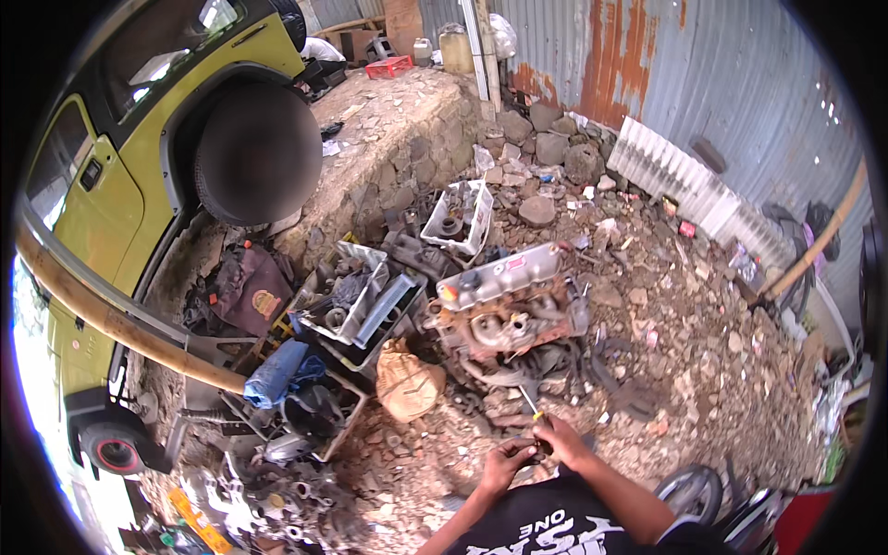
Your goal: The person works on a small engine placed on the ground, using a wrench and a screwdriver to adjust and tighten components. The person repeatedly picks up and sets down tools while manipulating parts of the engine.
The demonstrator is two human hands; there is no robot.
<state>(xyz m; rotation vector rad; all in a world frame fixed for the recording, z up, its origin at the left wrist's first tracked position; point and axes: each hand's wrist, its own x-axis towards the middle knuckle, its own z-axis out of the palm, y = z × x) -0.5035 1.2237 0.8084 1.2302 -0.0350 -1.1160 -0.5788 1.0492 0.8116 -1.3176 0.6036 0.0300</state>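
In front of my body my right hand is closed round a screwdriver. Its thin shaft points up and away toward the engine, and a bit of yellow shows on its handle. Close beside it, my left hand has its fingers pinched together; whatever they hold is too small to make out. Just beyond the hands an engine rests on the rubble, rusty and brown along its side. A grey metal valve cover runs along its top. The screwdriver tip appears apart from the engine.
Left of the engine stand a white crate of parts, a grey bin and a tan sack. Loose metal parts lie at lower left. A yellow-green vehicle is at left, a wheel at lower right.
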